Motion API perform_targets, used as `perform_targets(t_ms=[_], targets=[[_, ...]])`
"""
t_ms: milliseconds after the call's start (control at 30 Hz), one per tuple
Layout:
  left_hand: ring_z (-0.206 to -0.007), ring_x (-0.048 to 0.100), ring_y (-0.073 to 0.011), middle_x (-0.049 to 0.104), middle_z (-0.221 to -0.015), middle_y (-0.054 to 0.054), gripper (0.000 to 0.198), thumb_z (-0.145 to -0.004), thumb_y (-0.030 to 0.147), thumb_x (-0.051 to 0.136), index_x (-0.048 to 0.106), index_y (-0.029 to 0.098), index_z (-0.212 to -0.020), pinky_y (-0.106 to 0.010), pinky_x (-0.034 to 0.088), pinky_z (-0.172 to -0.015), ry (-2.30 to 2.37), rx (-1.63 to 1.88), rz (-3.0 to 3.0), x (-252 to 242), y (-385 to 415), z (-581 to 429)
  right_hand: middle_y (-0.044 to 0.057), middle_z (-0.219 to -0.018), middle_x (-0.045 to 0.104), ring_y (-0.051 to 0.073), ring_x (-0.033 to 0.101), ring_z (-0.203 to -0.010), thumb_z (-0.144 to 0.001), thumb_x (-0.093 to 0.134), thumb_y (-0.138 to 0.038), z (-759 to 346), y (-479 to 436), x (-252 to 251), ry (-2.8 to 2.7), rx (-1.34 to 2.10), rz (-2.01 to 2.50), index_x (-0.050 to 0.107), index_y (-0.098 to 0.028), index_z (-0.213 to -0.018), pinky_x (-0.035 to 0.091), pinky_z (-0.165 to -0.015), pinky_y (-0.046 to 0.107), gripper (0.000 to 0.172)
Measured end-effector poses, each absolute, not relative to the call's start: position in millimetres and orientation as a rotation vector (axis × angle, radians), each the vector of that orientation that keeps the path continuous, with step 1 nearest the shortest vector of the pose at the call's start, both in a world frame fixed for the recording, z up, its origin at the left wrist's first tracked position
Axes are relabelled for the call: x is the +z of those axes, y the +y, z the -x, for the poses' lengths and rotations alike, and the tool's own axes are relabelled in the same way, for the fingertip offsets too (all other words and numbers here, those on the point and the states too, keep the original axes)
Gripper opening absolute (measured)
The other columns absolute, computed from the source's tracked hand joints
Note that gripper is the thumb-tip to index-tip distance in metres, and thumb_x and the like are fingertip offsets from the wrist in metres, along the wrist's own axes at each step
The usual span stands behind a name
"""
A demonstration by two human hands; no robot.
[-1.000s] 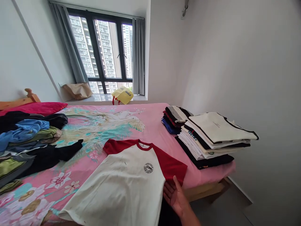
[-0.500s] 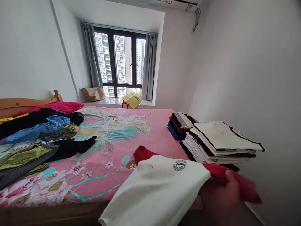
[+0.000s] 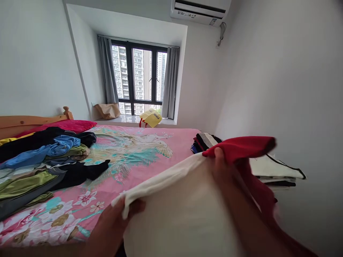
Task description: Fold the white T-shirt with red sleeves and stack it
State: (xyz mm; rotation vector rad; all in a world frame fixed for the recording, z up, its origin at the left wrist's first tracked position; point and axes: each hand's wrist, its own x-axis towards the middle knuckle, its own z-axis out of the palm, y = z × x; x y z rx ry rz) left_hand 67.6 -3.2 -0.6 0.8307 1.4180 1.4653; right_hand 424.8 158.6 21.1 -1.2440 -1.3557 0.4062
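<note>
Left fingers [image 3: 119,205] and right fingers [image 3: 219,156] pinch a shirt [image 3: 182,210] at the near edge of the bed [image 3: 150,162]; beyond the far edge, a window [image 3: 142,75].

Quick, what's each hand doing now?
Left hand: closed, holding the red-sleeved T-shirt by an edge.
Right hand: closed on that T-shirt, near a red sleeve.

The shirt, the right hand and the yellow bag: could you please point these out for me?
Shirt [image 3: 184,207]: head view, on its white body.
Right hand [image 3: 222,171]: head view, on the middle of the hand.
Yellow bag [image 3: 152,118]: head view, on its yellow side.
</note>
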Motion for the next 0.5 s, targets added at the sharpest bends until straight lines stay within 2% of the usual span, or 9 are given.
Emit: perform_targets(t_ms=[100, 167, 233, 333, 400, 500], targets=[[-0.110, 0.057, -0.0318, 0.064, -0.117, -0.015, 0.051, -0.078, 0.051, 0.058, 0.062, 0.011, -0.111, -0.043, 0.046, -0.091, 1.175, 1.472, -0.923, 17, 69, -74, 0.010, -0.111, 0.064, 0.025, 0.056, -0.108, -0.083, 0.049, -0.055, -399, 209, 30, -1.413, 0.424, 1.202, 0.055, -0.013, -0.115, 0.043, -0.095, 0.038, 0.053], [-0.120, 0.050, -0.0325, 0.056, -0.129, -0.016, 0.058, -0.076, 0.052, 0.060, 0.058, 0.014, -0.119, -0.047, 0.040, -0.097, 1.293, 1.461, -0.957, 10, 98, -70, 0.011, -0.113, 0.063, 0.023, 0.056, -0.109, -0.079, 0.055, -0.052, -400, 226, 20, -1.433, 0.457, 1.220, 0.051, -0.014, -0.122, 0.043, -0.095, 0.037, 0.058], [-0.124, 0.046, -0.0327, 0.055, -0.130, -0.015, 0.063, -0.072, 0.054, 0.064, 0.057, 0.016, -0.121, -0.047, 0.036, -0.100, 1.446, 1.431, -0.980, -17, 102, -56, 0.013, -0.114, 0.063, 0.024, 0.056, -0.108, -0.077, 0.056, -0.050, -416, 222, -6, -1.416, 0.472, 1.272, 0.051, -0.014, -0.122, 0.042, -0.096, 0.039, 0.058], [-0.117, 0.052, -0.0317, 0.063, -0.117, -0.012, 0.065, -0.059, 0.056, 0.071, 0.061, 0.017, -0.110, -0.042, 0.041, -0.095, 1.603, 1.379, -0.894, -86, 70, -20, 0.013, -0.102, 0.066, 0.027, 0.059, -0.101, -0.074, 0.056, -0.053, -455, 177, -78, -1.382, 0.495, 1.410, 0.061, -0.015, -0.102, 0.042, -0.093, 0.043, 0.047], [-0.107, 0.057, -0.0324, 0.068, -0.099, -0.010, 0.065, -0.042, 0.053, 0.080, 0.063, 0.016, -0.094, -0.037, 0.046, -0.085, 1.740, 1.337, -0.721, -139, 35, 6, 0.011, -0.098, 0.067, 0.028, 0.061, -0.095, -0.069, 0.057, -0.057, -478, 129, -140, -1.297, 0.540, 1.595, 0.062, -0.018, -0.096, 0.046, -0.088, 0.042, 0.048], [-0.097, 0.061, -0.0321, 0.068, -0.086, -0.006, 0.063, -0.038, 0.053, 0.080, 0.064, 0.019, -0.088, -0.033, 0.048, -0.067, 1.870, 1.183, -0.587, -200, -12, 32, 0.011, -0.086, 0.069, 0.032, 0.064, -0.089, -0.053, 0.062, -0.061, -491, 56, -229, -1.005, 0.662, 1.807, 0.061, -0.021, -0.081, 0.052, -0.079, 0.042, 0.048]])
